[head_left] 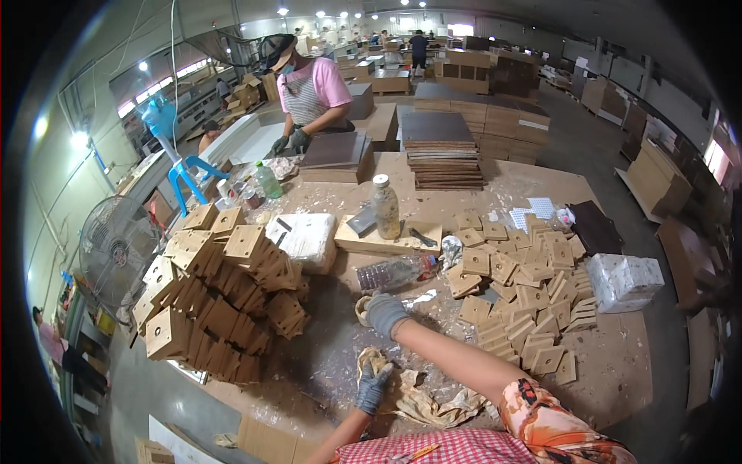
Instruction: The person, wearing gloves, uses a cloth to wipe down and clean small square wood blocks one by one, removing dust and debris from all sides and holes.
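Observation:
My left hand (373, 388), in a grey glove, is closed on a crumpled beige rag (417, 398) that spreads over the table near my body. Just ahead of it, my right hand (385, 314), also gloved, has its fingers closed round a small tan thing (361, 309); its kind is too small to tell. A clear plastic bottle (394, 273) lies on its side beyond the right hand. On the left rises a tall heap of small wooden blocks (209, 309) with holes. More such blocks (533, 298) lie loosely piled on the right.
An upright bottle (386, 207) stands on a wooden board (348, 236), beside a white wrapped package (309, 238). Dark panels (440, 147) are stacked at the far side. A person (313, 97) in pink works across the table. A fan (120, 247) stands left; a wrapped bundle (624, 282) sits right.

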Available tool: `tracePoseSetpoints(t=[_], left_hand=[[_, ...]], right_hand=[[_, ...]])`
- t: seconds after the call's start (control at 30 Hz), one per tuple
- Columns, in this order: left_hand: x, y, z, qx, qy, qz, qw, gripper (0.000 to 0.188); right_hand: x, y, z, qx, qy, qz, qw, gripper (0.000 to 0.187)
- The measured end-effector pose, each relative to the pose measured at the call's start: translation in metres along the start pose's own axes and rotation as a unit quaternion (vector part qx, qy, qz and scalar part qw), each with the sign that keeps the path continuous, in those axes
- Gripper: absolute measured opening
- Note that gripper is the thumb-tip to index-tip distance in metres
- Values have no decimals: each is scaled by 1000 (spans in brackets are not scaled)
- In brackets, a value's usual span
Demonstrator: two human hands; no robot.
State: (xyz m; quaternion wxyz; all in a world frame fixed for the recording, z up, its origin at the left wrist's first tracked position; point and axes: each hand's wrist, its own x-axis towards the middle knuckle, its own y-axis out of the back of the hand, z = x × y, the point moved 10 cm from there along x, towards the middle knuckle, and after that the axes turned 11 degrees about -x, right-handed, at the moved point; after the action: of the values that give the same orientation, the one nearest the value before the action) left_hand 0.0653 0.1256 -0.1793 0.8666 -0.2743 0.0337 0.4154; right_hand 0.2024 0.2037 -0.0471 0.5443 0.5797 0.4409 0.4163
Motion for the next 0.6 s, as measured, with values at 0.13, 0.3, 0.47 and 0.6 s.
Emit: tracePoseSetpoints(t=[0.13, 0.3, 0.47, 0.6], left_hand=[[5, 1, -15, -31, 71, -37, 996, 58], [14, 3, -17, -56, 33, -38, 997, 53], [9, -7, -13, -54, 78, -70, 993, 41], [3, -11, -5, -61, 62, -51, 995, 35]], right_hand=[[4, -4, -2, 35, -15, -10, 999, 30], [23, -31, 8, 27, -24, -36, 999, 20], [27, -27, 10, -15, -22, -35, 999, 20], [20, -28, 2, -12, -10, 37, 999, 25]])
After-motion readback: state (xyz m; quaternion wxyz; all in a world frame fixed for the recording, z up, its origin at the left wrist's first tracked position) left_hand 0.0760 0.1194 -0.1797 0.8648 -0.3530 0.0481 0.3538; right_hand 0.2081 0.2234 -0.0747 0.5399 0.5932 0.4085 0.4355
